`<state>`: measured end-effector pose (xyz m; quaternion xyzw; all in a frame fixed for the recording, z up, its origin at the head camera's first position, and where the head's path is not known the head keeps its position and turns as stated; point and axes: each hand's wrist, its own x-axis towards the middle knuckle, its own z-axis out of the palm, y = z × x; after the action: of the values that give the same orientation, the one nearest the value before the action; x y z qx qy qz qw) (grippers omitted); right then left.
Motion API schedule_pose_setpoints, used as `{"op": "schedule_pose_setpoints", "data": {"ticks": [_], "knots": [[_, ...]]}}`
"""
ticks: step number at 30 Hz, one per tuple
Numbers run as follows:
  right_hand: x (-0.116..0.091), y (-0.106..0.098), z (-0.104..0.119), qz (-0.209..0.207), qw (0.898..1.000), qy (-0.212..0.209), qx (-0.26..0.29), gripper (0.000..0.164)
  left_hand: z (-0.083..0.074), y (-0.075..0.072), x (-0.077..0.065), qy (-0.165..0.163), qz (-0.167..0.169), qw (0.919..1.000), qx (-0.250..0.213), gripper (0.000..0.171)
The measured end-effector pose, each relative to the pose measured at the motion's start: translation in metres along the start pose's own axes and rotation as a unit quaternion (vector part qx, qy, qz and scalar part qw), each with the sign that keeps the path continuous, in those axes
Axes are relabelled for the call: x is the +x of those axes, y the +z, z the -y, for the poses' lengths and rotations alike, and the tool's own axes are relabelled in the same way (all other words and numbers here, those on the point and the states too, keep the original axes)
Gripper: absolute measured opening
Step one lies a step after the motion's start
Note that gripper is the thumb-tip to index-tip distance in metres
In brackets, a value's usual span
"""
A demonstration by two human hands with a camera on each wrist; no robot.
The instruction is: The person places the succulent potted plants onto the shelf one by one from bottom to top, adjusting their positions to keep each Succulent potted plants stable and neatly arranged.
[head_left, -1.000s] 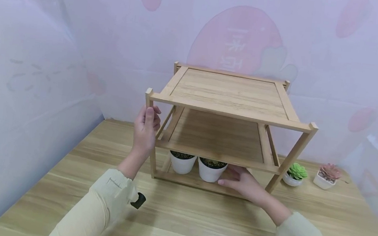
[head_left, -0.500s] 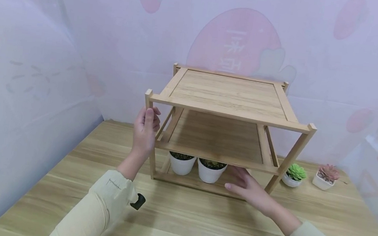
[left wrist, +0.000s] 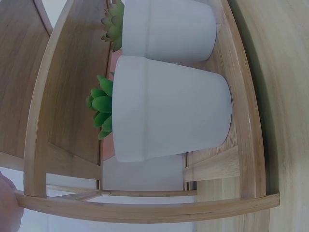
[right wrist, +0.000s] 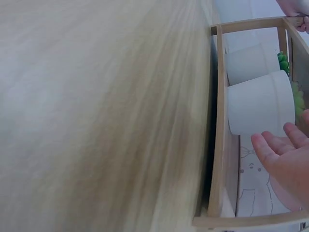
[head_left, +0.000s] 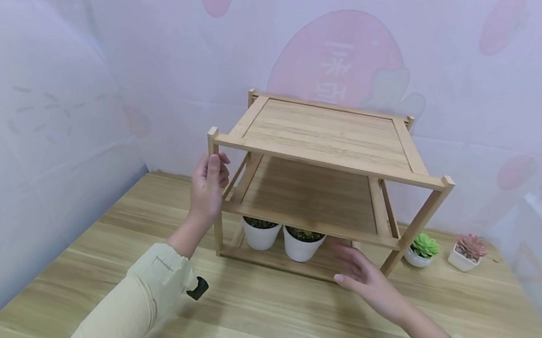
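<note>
A wooden shelf rack [head_left: 335, 134] with three levels stands on the table. My left hand [head_left: 208, 187] grips its front left post below the top board. On the bottom board sit two white plant pots side by side, the left pot [head_left: 260, 236] and the right pot [head_left: 301, 245]. Green succulents [left wrist: 102, 104] show above their rims in the left wrist view. My right hand [head_left: 368, 283] is just right of the right pot at the front of the bottom level, fingers loosely spread and holding nothing. In the right wrist view its fingertips [right wrist: 260, 144] appear close to that pot.
Right of the rack, a green succulent in a white bowl [head_left: 418, 259] and a pink succulent in a square white pot [head_left: 463, 262] stand on the wooden table [head_left: 283, 326]. Printed cloth [head_left: 187, 70] hangs behind and at both sides.
My right hand has drawn away from the right pot, moving right and toward me. The left hand keeps its grip on the post. Both pots stay in place.
</note>
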<state>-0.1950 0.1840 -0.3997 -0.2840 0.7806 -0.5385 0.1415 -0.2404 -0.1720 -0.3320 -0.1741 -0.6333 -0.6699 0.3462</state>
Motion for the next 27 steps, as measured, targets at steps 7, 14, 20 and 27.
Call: {"op": "schedule_pose_setpoints", "data": {"ticks": [7,14,20,27], "knots": [[-0.012,-0.001,-0.003,-0.004,0.999,-0.035,0.0,0.054,0.002,-0.001,0.0,-0.004,0.002,1.0,-0.003,0.054],[-0.023,-0.006,-0.004,0.002,0.998,-0.063,0.025,0.044,0.001,-0.001,0.0,-0.005,0.002,1.0,0.003,0.057],[-0.034,-0.014,-0.008,0.008,0.996,-0.084,0.04,0.042,0.0,-0.001,0.001,0.003,0.005,0.9999,0.009,0.057],[-0.044,-0.022,-0.011,-0.006,0.993,-0.116,0.028,0.04,-0.001,-0.002,0.0,-0.002,0.006,0.9999,0.009,0.055]]}}
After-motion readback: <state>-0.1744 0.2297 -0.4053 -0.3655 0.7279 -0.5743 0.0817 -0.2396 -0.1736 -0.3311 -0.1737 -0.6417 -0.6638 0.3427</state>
